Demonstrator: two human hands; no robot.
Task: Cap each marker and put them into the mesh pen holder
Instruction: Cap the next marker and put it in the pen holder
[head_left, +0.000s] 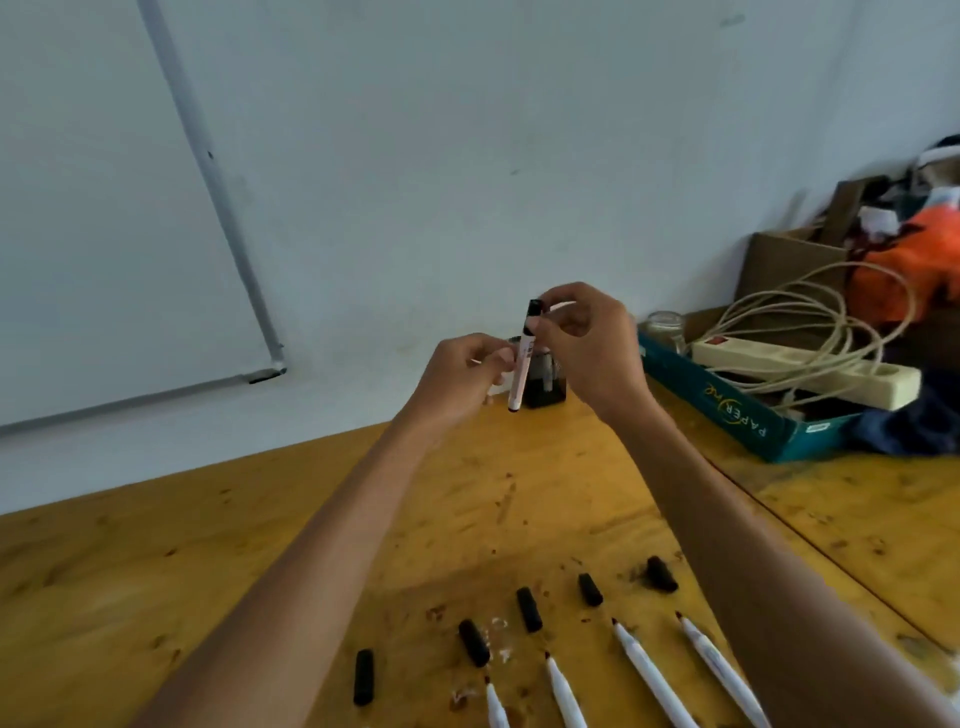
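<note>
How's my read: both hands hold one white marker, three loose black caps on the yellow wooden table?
Head view shows five loose black caps on the yellow wooden table, not three. The left hand and right hand hold the white marker.

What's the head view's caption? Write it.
Left hand and right hand hold a capped marker before the mesh pen holder; four uncapped markers wait.

Both hands (462, 374) (587, 338) pinch capped marker (523, 364) above mesh holder (545, 384)

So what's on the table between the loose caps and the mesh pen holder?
Nothing: in the head view, only bare, stained table lies between the loose caps and the mesh pen holder.
</note>
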